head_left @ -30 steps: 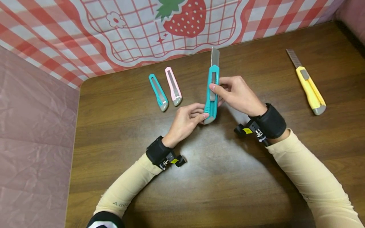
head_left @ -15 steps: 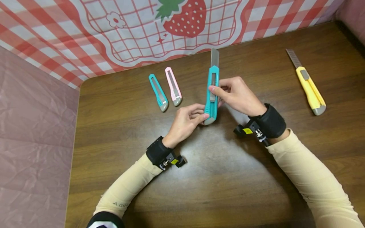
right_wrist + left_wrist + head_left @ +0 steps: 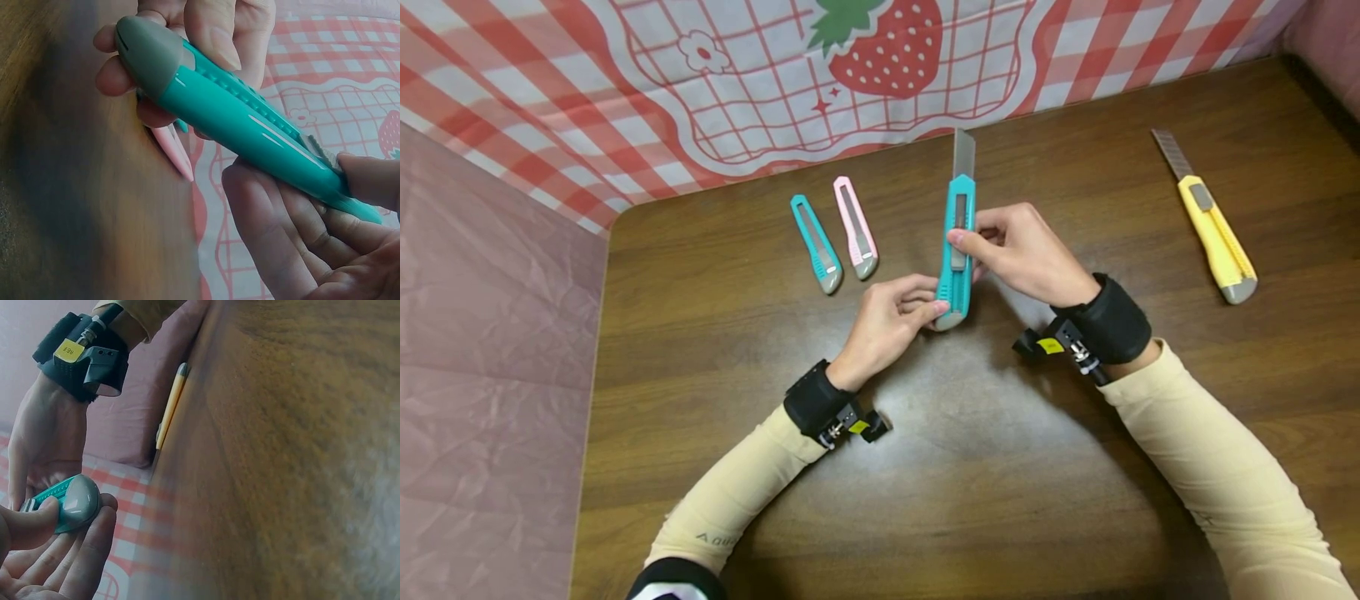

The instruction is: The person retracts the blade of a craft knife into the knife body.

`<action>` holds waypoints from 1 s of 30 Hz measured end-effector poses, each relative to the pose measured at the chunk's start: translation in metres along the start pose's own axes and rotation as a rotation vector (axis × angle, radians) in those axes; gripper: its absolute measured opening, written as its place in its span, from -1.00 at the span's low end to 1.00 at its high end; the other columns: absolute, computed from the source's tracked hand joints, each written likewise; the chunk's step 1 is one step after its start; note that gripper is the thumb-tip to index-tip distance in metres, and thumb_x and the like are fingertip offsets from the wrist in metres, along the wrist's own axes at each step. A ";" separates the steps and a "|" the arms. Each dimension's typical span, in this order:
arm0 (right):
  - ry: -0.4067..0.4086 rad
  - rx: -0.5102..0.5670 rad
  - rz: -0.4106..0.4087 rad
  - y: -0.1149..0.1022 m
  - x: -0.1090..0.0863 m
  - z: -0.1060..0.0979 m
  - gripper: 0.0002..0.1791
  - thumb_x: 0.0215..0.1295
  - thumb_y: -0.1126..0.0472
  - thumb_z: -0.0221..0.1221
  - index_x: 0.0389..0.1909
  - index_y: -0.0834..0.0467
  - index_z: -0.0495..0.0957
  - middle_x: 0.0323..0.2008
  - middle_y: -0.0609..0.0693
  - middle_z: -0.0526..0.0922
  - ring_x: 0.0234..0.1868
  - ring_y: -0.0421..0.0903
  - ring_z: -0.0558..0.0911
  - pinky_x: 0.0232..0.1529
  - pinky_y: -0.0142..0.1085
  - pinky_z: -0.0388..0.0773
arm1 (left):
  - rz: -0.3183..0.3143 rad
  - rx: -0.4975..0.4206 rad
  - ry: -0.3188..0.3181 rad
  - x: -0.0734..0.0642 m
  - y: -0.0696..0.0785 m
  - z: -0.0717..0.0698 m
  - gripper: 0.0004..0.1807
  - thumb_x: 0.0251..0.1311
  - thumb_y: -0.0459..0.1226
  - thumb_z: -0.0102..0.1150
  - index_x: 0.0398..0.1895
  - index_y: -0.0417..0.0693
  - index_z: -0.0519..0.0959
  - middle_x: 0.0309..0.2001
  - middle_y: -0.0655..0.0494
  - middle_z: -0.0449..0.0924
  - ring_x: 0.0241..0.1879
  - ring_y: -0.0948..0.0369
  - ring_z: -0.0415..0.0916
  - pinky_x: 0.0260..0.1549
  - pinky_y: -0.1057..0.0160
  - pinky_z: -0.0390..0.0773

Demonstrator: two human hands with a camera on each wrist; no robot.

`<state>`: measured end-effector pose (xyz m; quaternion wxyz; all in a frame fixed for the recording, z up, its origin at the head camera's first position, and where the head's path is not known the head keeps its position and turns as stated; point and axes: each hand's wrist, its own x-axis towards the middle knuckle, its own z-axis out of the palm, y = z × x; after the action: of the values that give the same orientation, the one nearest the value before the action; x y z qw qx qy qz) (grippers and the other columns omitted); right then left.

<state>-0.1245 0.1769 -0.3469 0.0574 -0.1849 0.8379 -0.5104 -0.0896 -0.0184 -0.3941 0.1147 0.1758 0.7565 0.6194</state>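
A large teal utility knife (image 3: pixel 956 250) is held between both hands above the table, its blade (image 3: pixel 964 153) extended and pointing away. My left hand (image 3: pixel 891 321) pinches the grey butt end, thumb on top and fingers beneath. With the thumb on the grey slider, my right hand (image 3: pixel 1030 250) grips the middle of the body. In the right wrist view that thumb presses the ridged slider (image 3: pixel 324 152), fingers curled under the handle. The left wrist view shows the grey end cap (image 3: pixel 81 501) between thumb and fingers.
A small teal utility knife (image 3: pixel 817 246) and a pink one (image 3: pixel 856 229) lie left of the hands. Far right lies a yellow utility knife (image 3: pixel 1217 237) with its blade out. A strawberry-print cloth (image 3: pixel 760 92) hangs behind the wooden table (image 3: pixel 985 492).
The large teal utility knife and the right thumb have shifted slightly toward the person. Both hands keep their hold; the blade remains out.
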 end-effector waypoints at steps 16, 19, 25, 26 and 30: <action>-0.013 0.001 -0.006 0.001 0.000 0.003 -0.83 0.28 0.18 0.15 -0.29 0.24 0.55 -0.47 0.07 0.66 -0.52 -0.13 0.62 -0.52 -0.32 0.62 | -0.036 0.010 0.011 -0.002 0.016 -0.002 -0.73 0.14 -0.45 0.18 -0.08 -0.38 0.52 -0.27 -0.23 0.64 -0.41 0.21 0.60 -0.44 -0.06 0.65; -0.006 -0.005 -0.006 0.000 0.001 0.003 -0.82 0.28 0.20 0.15 -0.31 0.27 0.55 -0.48 0.11 0.66 -0.53 -0.09 0.62 -0.54 -0.36 0.61 | -0.026 0.001 0.008 0.001 0.004 -0.002 -0.72 0.15 -0.41 0.19 -0.06 -0.32 0.53 -0.26 -0.18 0.65 -0.40 0.25 0.60 -0.46 -0.01 0.67; 0.012 0.014 -0.008 -0.003 0.001 -0.003 -0.80 0.29 0.19 0.14 -0.29 0.28 0.56 -0.46 0.12 0.66 -0.53 -0.06 0.62 -0.51 -0.40 0.63 | 0.007 -0.051 -0.010 0.002 0.000 -0.002 -0.71 0.16 -0.39 0.19 -0.05 -0.32 0.52 -0.26 -0.19 0.64 -0.36 0.19 0.61 -0.42 -0.02 0.68; 0.017 0.018 -0.008 -0.003 0.000 -0.004 -0.80 0.29 0.19 0.14 -0.28 0.28 0.56 -0.46 0.12 0.65 -0.53 -0.05 0.62 -0.51 -0.40 0.63 | 0.002 -0.083 -0.021 0.002 0.000 -0.002 -0.71 0.17 -0.41 0.18 -0.04 -0.34 0.51 -0.25 -0.21 0.64 -0.34 0.16 0.61 -0.39 -0.02 0.68; 0.033 0.033 -0.001 -0.003 0.000 -0.005 -0.79 0.29 0.18 0.15 -0.27 0.29 0.56 -0.44 0.14 0.65 -0.50 -0.07 0.63 -0.48 -0.41 0.65 | -0.023 -0.197 -0.061 0.001 0.006 0.000 -0.72 0.15 -0.52 0.13 -0.05 -0.46 0.47 -0.24 -0.34 0.61 -0.32 0.02 0.61 -0.29 -0.05 0.66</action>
<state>-0.1253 0.1799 -0.3415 0.0462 -0.1761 0.8301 -0.5270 -0.0897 -0.0175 -0.3886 0.1615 0.1738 0.6902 0.6836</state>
